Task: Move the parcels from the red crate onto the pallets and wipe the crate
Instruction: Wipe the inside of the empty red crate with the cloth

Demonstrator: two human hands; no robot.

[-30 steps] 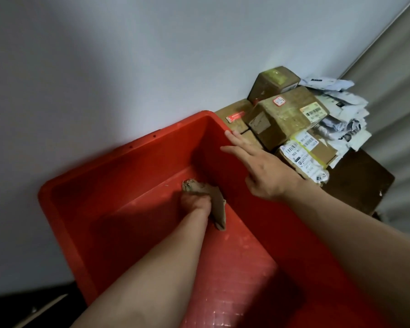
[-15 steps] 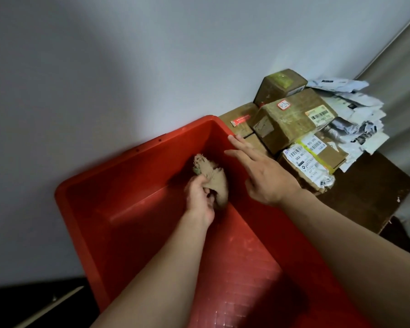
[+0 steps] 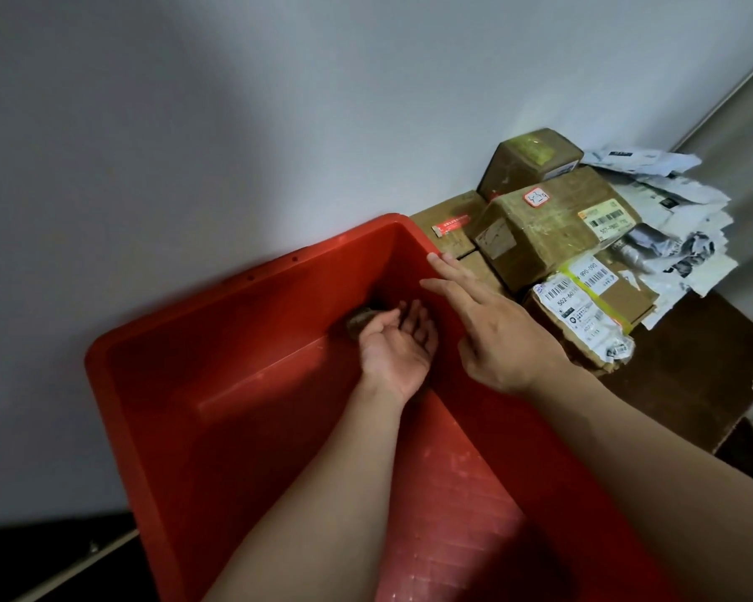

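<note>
The cloth [image 3: 359,321] is mostly hidden behind the left hand [image 3: 398,347]; whether its fingers [image 3: 416,323] hold it is unclear. The red crate [image 3: 105,354] is cut off at its near end by the bottom edge. The parcel labels [image 3: 564,297] carry print too small to read.

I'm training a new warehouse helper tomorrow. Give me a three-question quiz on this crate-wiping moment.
1. True or false: the right hand is clenched in a fist.
2. Which hand is beside the cloth in the red crate? A left hand, B right hand, C neither.
3. Where are the parcels stacked?
Key: 1 false, its fingers are straight. 2 A. 3 On the brown pallet, right of the crate.
</note>
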